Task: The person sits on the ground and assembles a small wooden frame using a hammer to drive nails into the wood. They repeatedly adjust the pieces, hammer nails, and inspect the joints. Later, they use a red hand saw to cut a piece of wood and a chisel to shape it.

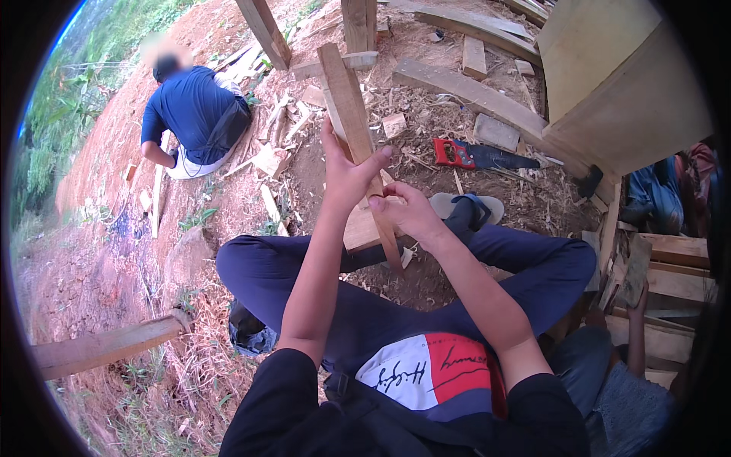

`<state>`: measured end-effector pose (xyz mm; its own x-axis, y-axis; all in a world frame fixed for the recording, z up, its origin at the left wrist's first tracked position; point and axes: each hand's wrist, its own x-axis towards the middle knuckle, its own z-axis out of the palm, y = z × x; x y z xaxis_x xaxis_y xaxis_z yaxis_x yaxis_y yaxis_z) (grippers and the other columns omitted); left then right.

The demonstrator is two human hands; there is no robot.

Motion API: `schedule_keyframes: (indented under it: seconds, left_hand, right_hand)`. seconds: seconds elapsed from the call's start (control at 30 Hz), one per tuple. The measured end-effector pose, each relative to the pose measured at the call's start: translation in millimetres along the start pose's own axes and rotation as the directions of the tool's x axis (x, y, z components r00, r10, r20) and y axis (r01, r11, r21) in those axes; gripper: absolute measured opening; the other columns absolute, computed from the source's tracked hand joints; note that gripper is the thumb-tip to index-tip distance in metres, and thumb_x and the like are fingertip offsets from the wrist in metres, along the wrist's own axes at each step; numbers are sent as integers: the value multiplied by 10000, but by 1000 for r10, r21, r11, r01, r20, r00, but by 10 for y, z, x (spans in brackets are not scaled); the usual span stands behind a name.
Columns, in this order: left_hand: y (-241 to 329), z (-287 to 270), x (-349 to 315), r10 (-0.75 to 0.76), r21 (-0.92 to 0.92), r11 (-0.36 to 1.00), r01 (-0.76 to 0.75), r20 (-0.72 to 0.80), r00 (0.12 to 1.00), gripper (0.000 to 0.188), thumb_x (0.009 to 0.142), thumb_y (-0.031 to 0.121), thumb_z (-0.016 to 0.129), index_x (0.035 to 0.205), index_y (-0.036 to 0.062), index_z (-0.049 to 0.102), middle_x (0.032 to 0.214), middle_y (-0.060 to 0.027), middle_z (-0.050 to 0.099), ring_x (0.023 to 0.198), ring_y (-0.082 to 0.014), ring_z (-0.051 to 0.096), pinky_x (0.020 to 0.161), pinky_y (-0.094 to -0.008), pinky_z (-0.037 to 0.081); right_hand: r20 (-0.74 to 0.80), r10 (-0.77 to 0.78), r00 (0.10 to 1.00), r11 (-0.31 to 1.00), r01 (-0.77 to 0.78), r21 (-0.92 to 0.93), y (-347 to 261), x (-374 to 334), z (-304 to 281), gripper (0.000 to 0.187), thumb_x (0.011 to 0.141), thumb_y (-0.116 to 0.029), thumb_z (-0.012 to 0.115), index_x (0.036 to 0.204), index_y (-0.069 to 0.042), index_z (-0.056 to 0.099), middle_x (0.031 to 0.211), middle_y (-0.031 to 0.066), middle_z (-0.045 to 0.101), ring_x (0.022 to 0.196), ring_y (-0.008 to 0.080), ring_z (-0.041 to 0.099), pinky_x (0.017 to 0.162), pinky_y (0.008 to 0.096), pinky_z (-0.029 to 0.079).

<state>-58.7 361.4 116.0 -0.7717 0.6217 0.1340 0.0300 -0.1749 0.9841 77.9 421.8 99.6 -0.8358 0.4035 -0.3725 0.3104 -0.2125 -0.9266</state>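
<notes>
A long, narrow wooden post [346, 99] stands tilted in front of me, its top leaning away and its lower, thinner end between my knees. My left hand [352, 175] is closed around its middle, thumb across the near face. Just below, my right hand [411, 215] grips the same post, thumb and fingers pressed on its edge. A wooden block [362, 231] lies behind the lower end, partly hidden by my hands and the post.
A red-handled saw [487, 156] lies on chip-strewn ground at the right, beside a long beam [472, 95] and a pale wooden panel [601, 76]. A person in blue [190, 114] crouches far left. Another person's hand [638, 305] touches a board at the right.
</notes>
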Motion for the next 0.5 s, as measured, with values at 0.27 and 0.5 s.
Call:
schedule_keyframes:
  seconds: [0.27, 0.5]
  left_hand:
    - [-348, -461, 277, -125, -100, 992, 82, -584, 802, 888, 761, 132, 771, 1367, -51, 148, 1147, -168, 478, 975, -214, 544, 811, -329, 482]
    - [-738, -994, 491, -368, -367, 926, 82, -838, 403, 837, 786, 121, 747, 1296, -19, 97, 1108, -178, 486, 919, -229, 571, 799, -356, 523]
  right_hand:
    - [-431, -22, 902, 998, 44, 41, 301, 325, -551, 396, 936, -414, 559, 1133, -73, 525, 1032, 39, 585, 921, 105, 543, 777, 287, 447]
    - [-458, 329, 826, 899, -422, -115, 1151, 855, -1593, 271, 899, -326, 573, 1077, -122, 563, 899, -9, 582, 756, 91, 547, 592, 257, 439]
